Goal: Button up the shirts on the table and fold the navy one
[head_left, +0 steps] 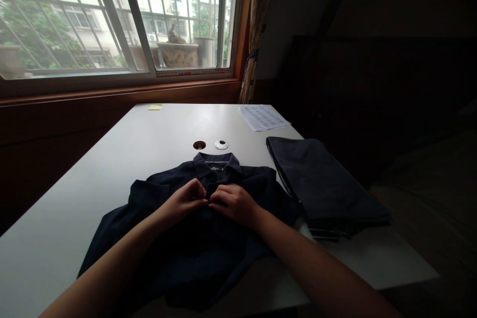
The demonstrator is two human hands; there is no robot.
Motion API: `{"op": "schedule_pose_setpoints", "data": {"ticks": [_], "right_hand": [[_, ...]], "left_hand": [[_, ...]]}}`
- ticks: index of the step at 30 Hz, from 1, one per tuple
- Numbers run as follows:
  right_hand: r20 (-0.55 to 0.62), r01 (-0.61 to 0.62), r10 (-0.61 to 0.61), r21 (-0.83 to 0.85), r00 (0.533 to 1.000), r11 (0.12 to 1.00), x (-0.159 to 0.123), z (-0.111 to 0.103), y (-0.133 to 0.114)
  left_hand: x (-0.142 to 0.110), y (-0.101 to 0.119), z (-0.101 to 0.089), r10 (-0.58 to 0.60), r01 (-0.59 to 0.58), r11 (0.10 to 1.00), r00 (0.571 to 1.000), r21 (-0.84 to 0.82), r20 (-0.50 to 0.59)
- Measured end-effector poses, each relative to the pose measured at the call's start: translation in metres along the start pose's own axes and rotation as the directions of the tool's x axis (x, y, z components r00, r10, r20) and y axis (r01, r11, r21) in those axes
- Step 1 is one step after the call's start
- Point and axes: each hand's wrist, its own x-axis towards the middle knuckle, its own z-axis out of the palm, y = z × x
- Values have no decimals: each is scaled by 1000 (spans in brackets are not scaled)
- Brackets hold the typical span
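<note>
A dark navy collared shirt lies face up on the white table, its collar pointing away from me and its sleeves spread to both sides. My left hand pinches the front placket a little below the collar. Close beside it, fingertips almost meeting, my right hand is closed on the same strip of cloth. Any button between the fingers is too small and dark to make out. A pale label shows inside the collar.
A stack of folded dark cloth lies at the table's right edge. Printed papers and a yellow note pad lie at the far side of the white table. Two cable holes sit beyond the collar. Behind are a barred window and a curtain.
</note>
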Motion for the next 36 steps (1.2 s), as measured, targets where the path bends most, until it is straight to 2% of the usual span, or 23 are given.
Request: {"op": "schedule_pose_setpoints", "data": {"ticks": [6, 13, 24, 31, 36], "right_hand": [[-4, 12, -12, -61, 1000, 998, -1, 1, 0], [-57, -10, 6, -80, 998, 997, -1, 0, -2], [-74, -12, 13, 1, 997, 1000, 1, -2, -4], [-19, -52, 55, 127, 998, 991, 0, -3, -1], [-5, -61, 63, 153, 998, 986, 1, -2, -1]], "left_hand": [[-1, 2, 2, 1, -1, 1000, 1000, 9, -1], [1, 4, 1, -15, 14, 1000, 999, -9, -50], [1, 4, 0, -55, 52, 996, 998, -76, -38], [1, 9, 2, -53, 48, 994, 998, -100, -46], [0, 6, 1, -44, 41, 995, 999, -95, -28]]}}
